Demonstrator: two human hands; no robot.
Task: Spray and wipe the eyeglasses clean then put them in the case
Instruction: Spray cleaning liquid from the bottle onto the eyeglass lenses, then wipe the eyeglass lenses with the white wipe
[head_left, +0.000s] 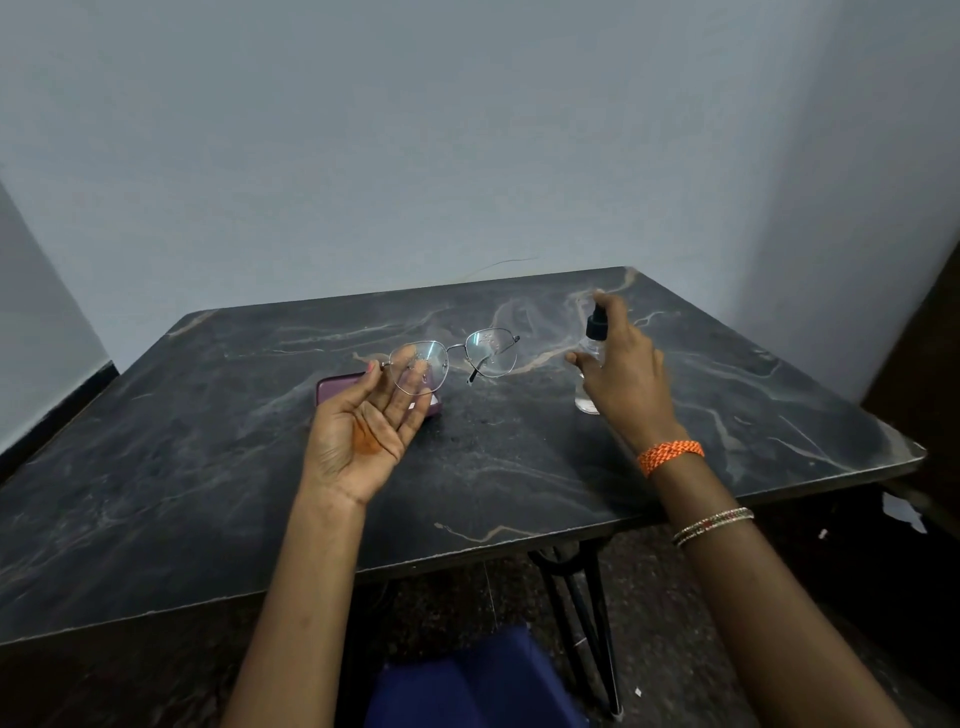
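Eyeglasses (451, 358) pinched in left hand (363, 431); right hand (623, 374) grips nearly empty clear spray bottle (592, 364)

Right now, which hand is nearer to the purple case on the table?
Left. The left hand holds the eyeglasses directly over the purple case, partly covering it. The right hand grips the spray bottle well off to the case's right.

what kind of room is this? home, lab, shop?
Probably a plain room at home or a small office, not a lab: bare pale walls meeting in a corner, a dark marble-look table on black metal legs, no equipment.
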